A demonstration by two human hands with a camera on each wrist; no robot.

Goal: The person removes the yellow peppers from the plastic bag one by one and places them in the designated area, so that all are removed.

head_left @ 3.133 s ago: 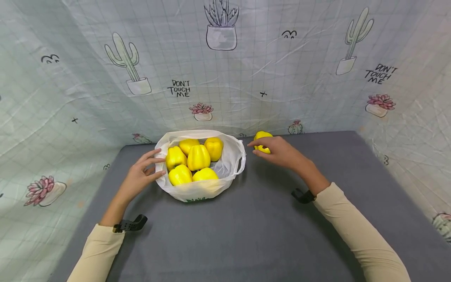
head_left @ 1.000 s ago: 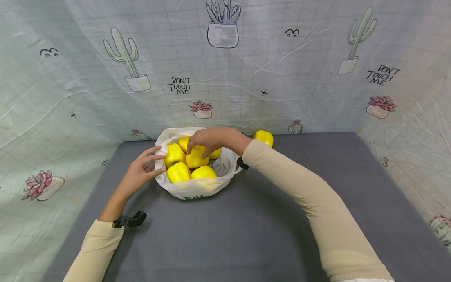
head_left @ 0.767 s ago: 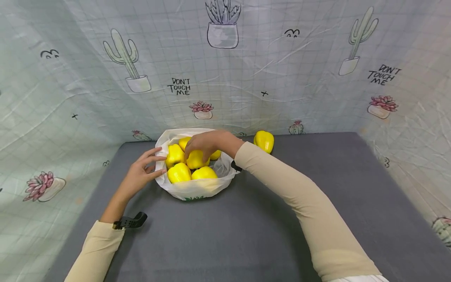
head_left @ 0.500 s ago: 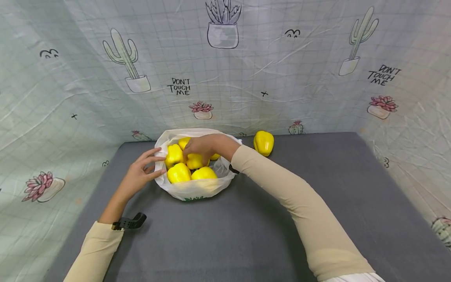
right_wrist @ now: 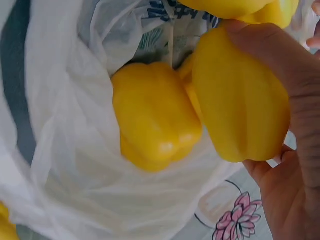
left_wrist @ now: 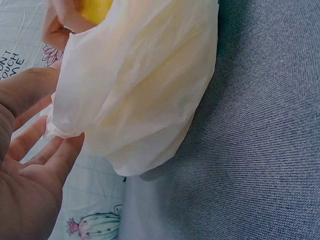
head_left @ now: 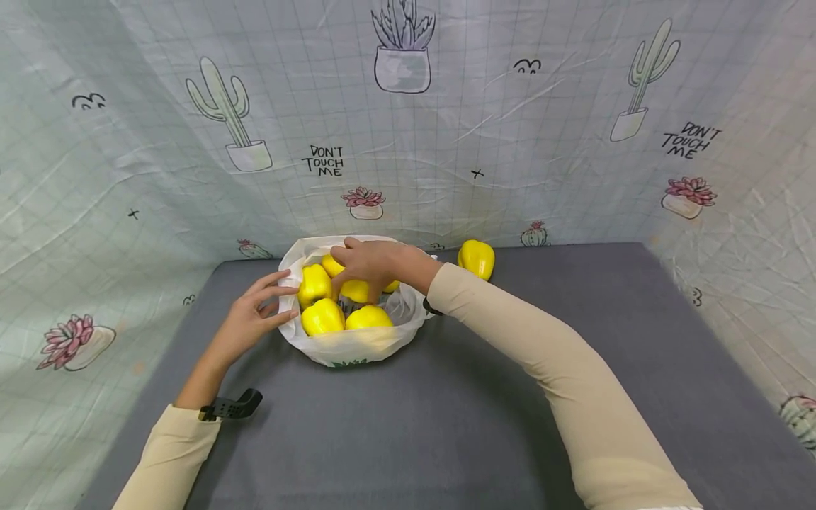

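Note:
A white plastic bag (head_left: 357,350) stands with its mouth wide, holding several yellow bell peppers (head_left: 322,317). My right hand (head_left: 372,265) reaches into it and grips one bell pepper (right_wrist: 242,95) between thumb and fingers. That pepper is raised a little, and printed lettering of the bag shows below it; in the head view the hand covers much of it. At the bag's left rim my left hand (head_left: 251,315) holds the edge, fingers spread. The left wrist view shows fingertips (left_wrist: 70,150) against the plastic on the outside, with the rim between the digits.
A single bell pepper (head_left: 477,260) lies on the dark grey table (head_left: 382,432) to the right of the bag, near the back edge. Behind stands a cloth backdrop (head_left: 472,127) printed with cacti, which also runs down both sides.
My right hand has moved left from the lone bell pepper into the bag, closed round a bell pepper there and raised it slightly. My left hand has stayed at the rim.

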